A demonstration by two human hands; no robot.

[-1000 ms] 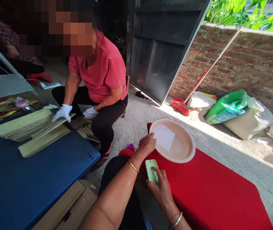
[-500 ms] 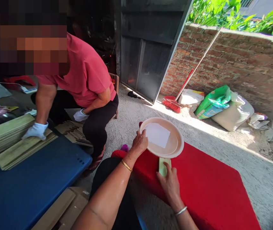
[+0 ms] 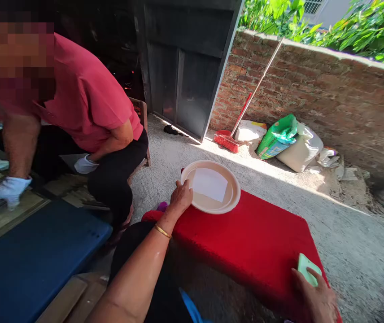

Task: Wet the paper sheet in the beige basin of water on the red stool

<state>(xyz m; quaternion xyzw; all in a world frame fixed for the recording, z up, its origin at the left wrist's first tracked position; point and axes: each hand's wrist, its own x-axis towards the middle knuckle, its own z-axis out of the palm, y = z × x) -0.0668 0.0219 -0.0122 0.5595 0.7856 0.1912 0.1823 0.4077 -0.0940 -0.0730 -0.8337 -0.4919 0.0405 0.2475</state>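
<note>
A round, pale pink basin (image 3: pixel 211 210) stands at the far end of the red cloth-covered surface (image 3: pixel 246 242), with a white sheet (image 3: pixel 210 183) lying inside it. My left hand (image 3: pixel 181 196) grips the basin's near-left rim, its fingers close to the sheet's edge. Over the right end of the red surface, my right hand (image 3: pixel 316 291) holds a flat, light-green plastic piece (image 3: pixel 308 268) with rounded corners. Its exact kind is unclear. The piece is tilted, and I cannot tell whether it touches the cloth.
To the left, a person in a red shirt (image 3: pixel 91 85) sits with a white-gloved hand (image 3: pixel 8 193) on stacked boards beside a blue table (image 3: pixel 44 255). A broom (image 3: pixel 227 142) and filled sacks (image 3: pixel 299 148) stand along the brick wall (image 3: pixel 329 98). Cardboard (image 3: pixel 67 296) lies below left.
My right hand has moved right with the light-green piece, from beside the basin to the far right end of the red surface. My left hand stays on the basin. The view has turned right.
</note>
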